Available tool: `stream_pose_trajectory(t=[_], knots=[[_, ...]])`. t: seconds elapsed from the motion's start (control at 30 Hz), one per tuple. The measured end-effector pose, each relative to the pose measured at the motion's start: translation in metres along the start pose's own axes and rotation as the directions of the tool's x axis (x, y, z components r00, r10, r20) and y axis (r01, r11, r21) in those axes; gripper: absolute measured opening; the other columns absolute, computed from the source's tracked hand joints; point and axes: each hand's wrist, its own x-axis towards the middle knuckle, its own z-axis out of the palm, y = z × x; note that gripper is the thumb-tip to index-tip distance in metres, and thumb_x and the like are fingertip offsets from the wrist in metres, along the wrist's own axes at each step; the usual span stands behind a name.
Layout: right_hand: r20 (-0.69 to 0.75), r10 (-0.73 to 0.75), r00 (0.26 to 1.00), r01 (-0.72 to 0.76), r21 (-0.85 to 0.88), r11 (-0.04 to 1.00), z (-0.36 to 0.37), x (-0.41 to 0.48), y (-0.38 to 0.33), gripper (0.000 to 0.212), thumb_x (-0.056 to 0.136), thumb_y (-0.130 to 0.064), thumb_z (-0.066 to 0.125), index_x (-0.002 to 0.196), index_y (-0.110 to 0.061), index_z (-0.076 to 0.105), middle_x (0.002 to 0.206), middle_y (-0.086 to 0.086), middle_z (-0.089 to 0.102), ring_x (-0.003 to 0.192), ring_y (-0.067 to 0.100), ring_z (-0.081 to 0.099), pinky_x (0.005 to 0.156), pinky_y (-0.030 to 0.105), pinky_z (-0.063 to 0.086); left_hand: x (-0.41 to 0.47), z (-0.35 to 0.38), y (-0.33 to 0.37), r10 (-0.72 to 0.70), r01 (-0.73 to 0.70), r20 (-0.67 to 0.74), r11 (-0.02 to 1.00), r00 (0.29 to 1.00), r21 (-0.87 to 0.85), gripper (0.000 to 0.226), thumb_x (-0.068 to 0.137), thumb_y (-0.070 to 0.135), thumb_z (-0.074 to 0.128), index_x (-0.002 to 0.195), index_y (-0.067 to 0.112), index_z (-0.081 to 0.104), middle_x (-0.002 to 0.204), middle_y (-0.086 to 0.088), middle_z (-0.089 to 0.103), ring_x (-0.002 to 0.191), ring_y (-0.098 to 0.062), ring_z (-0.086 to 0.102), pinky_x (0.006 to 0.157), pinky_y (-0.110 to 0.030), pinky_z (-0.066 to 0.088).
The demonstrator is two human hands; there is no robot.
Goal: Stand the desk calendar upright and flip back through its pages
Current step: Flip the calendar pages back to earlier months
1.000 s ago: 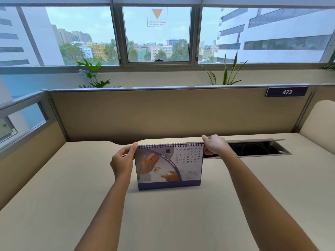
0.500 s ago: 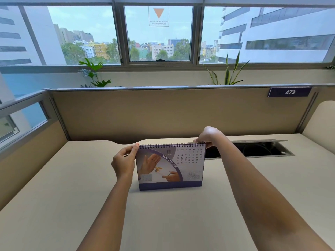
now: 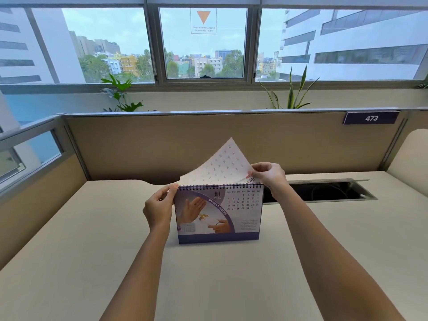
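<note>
A single page [image 3: 222, 163] is being pinched between the thumb and fingers [image 3: 259, 172] of the right hand [image 3: 269, 176]; the sheet is being held raised and curled above the spiral binding, its printed grid seen upside down. The top left corner of the one desk calendar [image 3: 218, 215] is being gripped by the left hand [image 3: 158, 208], thumb toward the viewer and fingers behind the card. Between the two hands the calendar is being kept upright on the tabletop [image 3: 220, 274], its July page facing the viewer. Just right of the right hand, one open cable slot [image 3: 324, 192] is being shown in the tabletop. Beyond both hands a beige partition [image 3: 185, 140] is being seen, with one number plate [image 3: 371, 118] reading 473 at its upper right. Two plants [image 3: 120, 93] are being shown behind it, under three window panes.
</note>
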Motion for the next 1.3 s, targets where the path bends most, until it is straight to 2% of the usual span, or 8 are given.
stream_pose_trajectory(t=[0.1, 0.3, 0.43, 0.57, 0.7, 0.8, 0.97, 1.3], knots=[[0.144, -0.124, 0.982, 0.112, 0.089, 0.99, -0.011, -0.015, 0.003, 0.012, 0.085, -0.02, 0.067, 0.096, -0.016, 0.064, 0.096, 0.005, 0.067, 0.092, 0.024, 0.063, 0.082, 0.042, 0.055, -0.001, 0.0, 0.002, -0.035, 0.034, -0.018, 0.998, 0.999, -0.046, 0.036, 0.086, 0.039, 0.061, 0.106, 0.011, 0.071, 0.1, -0.007, 0.072, 0.09, -0.023, 0.068, 0.087, -0.038, 0.056], [0.279, -0.237, 0.931, 0.212, 0.117, 0.97, -0.034, -0.041, 0.02, 0.017, 0.091, -0.025, 0.057, 0.106, -0.019, 0.06, 0.1, 0.011, 0.067, 0.09, 0.013, 0.06, 0.079, 0.024, 0.045, 0.0, 0.001, 0.0, -0.083, 0.081, -0.028, 0.994, 0.996, -0.07, 0.04, 0.092, 0.041, 0.049, 0.102, 0.011, 0.072, 0.098, -0.009, 0.072, 0.085, -0.022, 0.066, 0.088, -0.038, 0.055], [0.254, -0.266, 0.93, 0.225, 0.18, 0.958, -0.04, -0.046, 0.035, 0.014, 0.091, -0.021, 0.056, 0.104, -0.02, 0.063, 0.102, 0.01, 0.069, 0.094, 0.008, 0.061, 0.09, 0.027, 0.045, 0.0, -0.002, 0.0, -0.106, 0.104, -0.015, 0.99, 0.994, -0.1, 0.038, 0.093, 0.037, 0.049, 0.104, 0.009, 0.072, 0.102, -0.012, 0.072, 0.095, -0.029, 0.068, 0.091, -0.042, 0.054], [0.251, -0.256, 0.934, 0.202, 0.221, 0.954, -0.042, -0.052, 0.045, 0.019, 0.092, -0.003, 0.051, 0.086, -0.016, 0.064, 0.101, -0.006, 0.062, 0.087, 0.01, 0.059, 0.078, 0.017, 0.046, 0.001, -0.007, -0.003, -0.134, 0.147, 0.092, 0.977, 0.987, -0.155, 0.032, 0.091, 0.035, 0.052, 0.1, 0.01, 0.07, 0.093, -0.007, 0.07, 0.1, -0.034, 0.066, 0.089, -0.041, 0.053], [0.172, -0.182, 0.968, 0.131, 0.271, 0.954, -0.038, -0.052, 0.061, 0.027, 0.094, 0.0, 0.046, 0.084, -0.012, 0.067, 0.091, 0.002, 0.07, 0.092, 0.023, 0.06, 0.092, 0.032, 0.046, 0.0, -0.006, -0.001, -0.132, 0.134, 0.024, 0.985, 0.991, -0.109, 0.031, 0.09, 0.042, 0.052, 0.087, 0.017, 0.07, 0.091, -0.008, 0.07, 0.09, -0.025, 0.066, 0.081, -0.035, 0.055], [0.139, -0.192, 0.972, 0.144, 0.298, 0.944, -0.031, -0.054, 0.065, 0.022, 0.096, -0.004, 0.045, 0.092, -0.013, 0.064, 0.091, 0.004, 0.07, 0.088, 0.021, 0.063, 0.083, 0.027, 0.053, -0.002, -0.005, -0.001, -0.106, 0.113, 0.053, 0.984, 0.993, -0.139, 0.025, 0.089, 0.035, 0.058, 0.093, 0.014, 0.07, 0.094, -0.011, 0.07, 0.093, -0.026, 0.067, 0.084, -0.035, 0.056], [0.076, -0.218, 0.973, 0.201, 0.181, 0.963, -0.025, -0.053, 0.071, 0.023, 0.083, -0.004, 0.067, 0.098, -0.018, 0.056, 0.105, 0.007, 0.066, 0.093, 0.017, 0.065, 0.079, 0.025, 0.054, -0.001, -0.006, -0.006, -0.027, 0.032, 0.091, 0.998, 0.996, -0.063, 0.026, 0.086, 0.029, 0.063, 0.103, 0.01, 0.069, 0.097, -0.01, 0.07, 0.097, -0.027, 0.066, 0.082, -0.034, 0.056], [0.021, -0.224, 0.974, 0.224, -0.03, 0.974, -0.017, -0.048, 0.067, 0.024, 0.085, -0.006, 0.065, 0.104, -0.013, 0.051, 0.103, 0.012, 0.065, 0.092, 0.018, 0.064, 0.068, 0.02, 0.055, -0.001, -0.006, -0.01, 0.032, -0.034, 0.078, 0.999, 0.996, 0.033, 0.026, 0.086, 0.018, 0.064, 0.109, 0.007, 0.068, 0.107, -0.014, 0.07, 0.1, -0.029, 0.066, 0.083, -0.034, 0.055]])
